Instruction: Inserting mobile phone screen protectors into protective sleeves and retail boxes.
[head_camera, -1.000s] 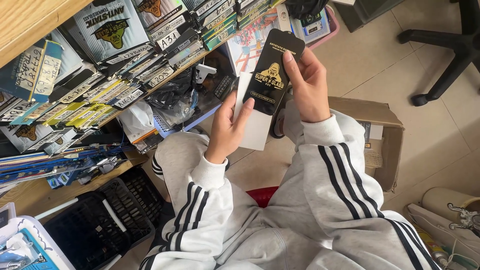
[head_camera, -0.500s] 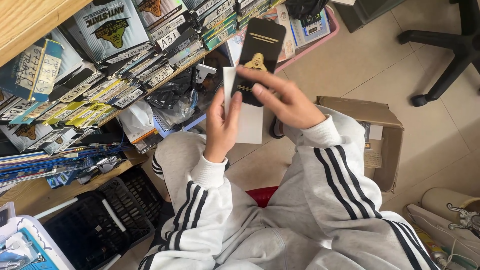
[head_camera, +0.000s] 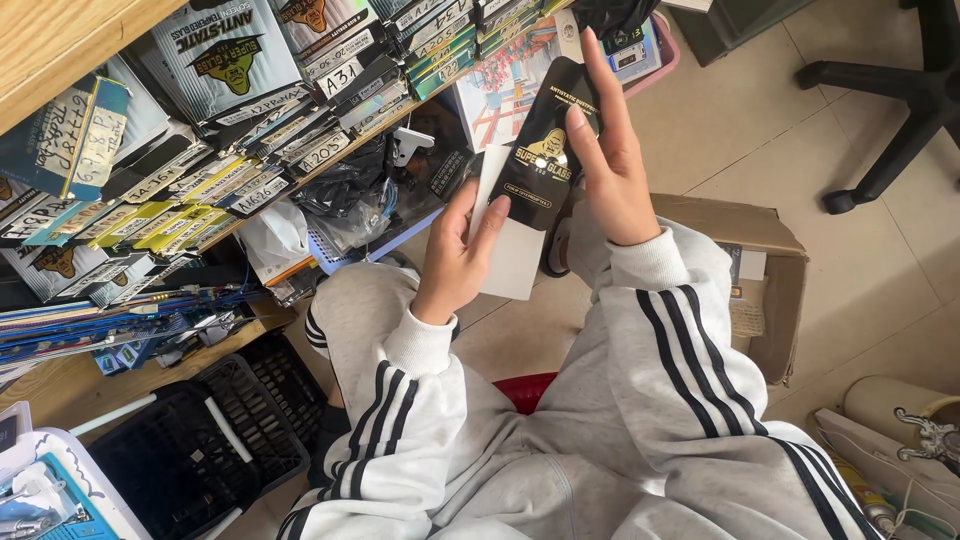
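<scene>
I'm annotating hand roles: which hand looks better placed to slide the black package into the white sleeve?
Probably the right hand: its fingers lie flat along the black package, partly overlapping the white sleeve. The left hand is holding the sleeve.

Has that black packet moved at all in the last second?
Yes. The black packet tilted and slid left over the white card, nearer the shelf of packets.

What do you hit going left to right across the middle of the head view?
Packets on the shelf → left hand → white card → black packet → right hand → cardboard box → chair base.
</scene>
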